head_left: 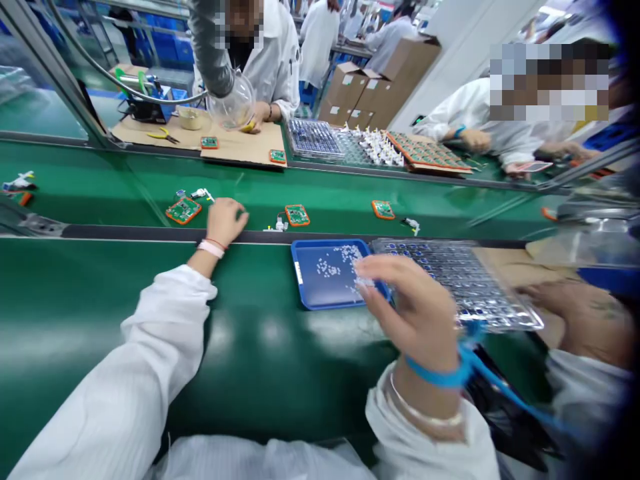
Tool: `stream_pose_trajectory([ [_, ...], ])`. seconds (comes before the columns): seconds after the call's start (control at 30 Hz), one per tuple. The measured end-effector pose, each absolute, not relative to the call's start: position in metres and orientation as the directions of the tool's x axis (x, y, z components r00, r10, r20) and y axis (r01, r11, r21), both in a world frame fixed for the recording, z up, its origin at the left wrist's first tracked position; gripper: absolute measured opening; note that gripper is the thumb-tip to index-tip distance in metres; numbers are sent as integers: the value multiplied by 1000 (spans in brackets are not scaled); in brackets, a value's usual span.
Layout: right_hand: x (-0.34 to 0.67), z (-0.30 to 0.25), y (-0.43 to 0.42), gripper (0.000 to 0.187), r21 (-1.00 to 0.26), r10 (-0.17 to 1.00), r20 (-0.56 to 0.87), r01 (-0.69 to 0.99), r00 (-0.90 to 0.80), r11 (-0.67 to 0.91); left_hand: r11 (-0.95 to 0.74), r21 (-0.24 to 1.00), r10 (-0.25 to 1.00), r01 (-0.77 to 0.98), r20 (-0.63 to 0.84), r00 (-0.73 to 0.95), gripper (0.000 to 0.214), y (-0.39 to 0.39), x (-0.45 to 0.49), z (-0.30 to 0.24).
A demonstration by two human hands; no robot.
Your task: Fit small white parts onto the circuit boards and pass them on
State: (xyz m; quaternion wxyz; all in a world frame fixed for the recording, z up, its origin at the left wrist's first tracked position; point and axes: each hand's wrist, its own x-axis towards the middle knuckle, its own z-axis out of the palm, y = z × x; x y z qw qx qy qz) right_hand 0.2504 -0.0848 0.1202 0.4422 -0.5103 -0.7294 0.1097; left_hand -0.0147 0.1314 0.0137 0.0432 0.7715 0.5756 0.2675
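My left hand (226, 221) is over the near edge of the green belt, its thumb apart from the loosely bent fingers, with nothing visible in it. Beside it on the left lie an orange-rimmed green circuit board (183, 210) and a small white connector piece (201, 193), which comes close to the hand; whether they touch I cannot tell. My right hand (415, 310), slightly blurred and wearing a blue wrist strap (440, 377), hovers at the right side of a blue tray (313, 300). Its thumb and forefinger are apart. Tiny white pieces (327, 268) lie scattered in the tray.
More circuit boards (297, 215) with white pieces lie along the belt (340, 187). A clear blister tray (465, 280) stands right of my hand, near another person's hand (580, 307). Co-workers sit across the belt. A metal frame bar (55, 73) slants at left.
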Motion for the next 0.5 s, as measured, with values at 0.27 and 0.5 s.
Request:
stream_pose_trajectory([
  [0.27, 335, -23, -8, 16, -635, 927, 351, 761, 131, 133, -250, 350, 965, 903, 162, 205, 28, 134, 94, 0],
  [0.5, 332, -26, -8, 14, -610, 954, 296, 775, 35, 161, -208, 283, 965, 936, 214, 149, 23, 170, 25, -5],
])
